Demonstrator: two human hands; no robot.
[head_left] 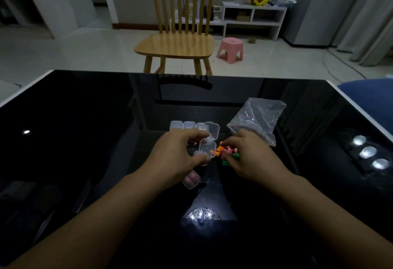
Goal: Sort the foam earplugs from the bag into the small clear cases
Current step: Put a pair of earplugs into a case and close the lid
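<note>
Right hand (pixel 246 158) pinches an orange earplug (pixel 219 149) at the rim of the open case (pixel 207 148), mid-surface; your left hand (pixel 180 158) grips that case. Keep it steady, seat the plug fully, then release.

Both forearms enter bare from the lower corners, the left from 7 o'clock, the right from 5 o'clock, converging toward centre. Left hand (pixel 178 158): back uppermost, wrist straight, index finger extended toward 2 o'clock, thumb toward 3 o'clock, the two curled in a grip. Right hand (pixel 248 158): back uppermost, fingers curled downward and pointing toward 9 o'clock, thumb and forefinger tips brought together in a pinch. The two hands sit near each other, fingertips facing, not touching.
</note>
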